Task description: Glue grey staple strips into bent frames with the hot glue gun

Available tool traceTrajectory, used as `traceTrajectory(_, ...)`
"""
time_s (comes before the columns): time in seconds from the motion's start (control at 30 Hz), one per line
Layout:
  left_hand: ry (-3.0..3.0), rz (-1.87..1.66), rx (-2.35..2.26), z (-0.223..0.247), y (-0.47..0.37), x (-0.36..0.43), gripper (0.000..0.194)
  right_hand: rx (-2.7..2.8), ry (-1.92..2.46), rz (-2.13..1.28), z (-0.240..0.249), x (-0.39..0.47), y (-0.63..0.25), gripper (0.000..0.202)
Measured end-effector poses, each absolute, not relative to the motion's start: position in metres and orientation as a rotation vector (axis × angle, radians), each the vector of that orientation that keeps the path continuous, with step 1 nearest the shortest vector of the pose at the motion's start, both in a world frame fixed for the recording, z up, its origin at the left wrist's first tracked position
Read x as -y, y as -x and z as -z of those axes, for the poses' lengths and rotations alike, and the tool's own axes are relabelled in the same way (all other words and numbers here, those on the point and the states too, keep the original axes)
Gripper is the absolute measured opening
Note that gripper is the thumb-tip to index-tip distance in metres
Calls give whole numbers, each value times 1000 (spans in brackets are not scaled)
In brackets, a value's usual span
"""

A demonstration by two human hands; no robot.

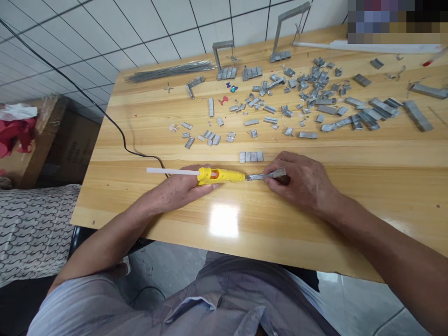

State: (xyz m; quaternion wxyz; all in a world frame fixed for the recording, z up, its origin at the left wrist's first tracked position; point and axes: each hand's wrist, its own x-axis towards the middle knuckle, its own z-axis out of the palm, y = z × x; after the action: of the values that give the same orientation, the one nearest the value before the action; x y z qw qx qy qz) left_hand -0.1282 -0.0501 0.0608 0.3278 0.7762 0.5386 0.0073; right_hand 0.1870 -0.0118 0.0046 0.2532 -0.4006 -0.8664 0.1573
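Note:
My left hand (182,189) is closed round a yellow hot glue gun (226,176), which lies sideways with its nozzle pointing right. A white glue stick (171,171) sticks out of the gun's back end. Between the fingertips of my right hand (303,184) is a thin grey metallic strip (259,177) with a bent piece at its right end. The nozzle meets the strip's left end, touching it or very close. Just beyond both hands lies a short row of grey blocks (251,157) set side by side.
Many loose grey pieces (315,84) cover the table's back right. Two L-shaped frames on block bases, a smaller one (224,58) and a taller one (280,32), stand near the tiled wall. A bundle of thin wires (171,71) lies back left. A black cable (119,128) runs to the gun.

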Motion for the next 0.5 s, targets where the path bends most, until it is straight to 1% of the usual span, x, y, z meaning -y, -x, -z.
traceTrajectory(0.37, -1955, -46, -1368, -63, 116, 48, 53, 2368, 1115, -477, -7, 11, -187, 13)
traceTrajectory(0.5, -1943, -103, -1475, -68, 123, 53, 52, 2363, 1113, -449, -6, 12, -187, 13)
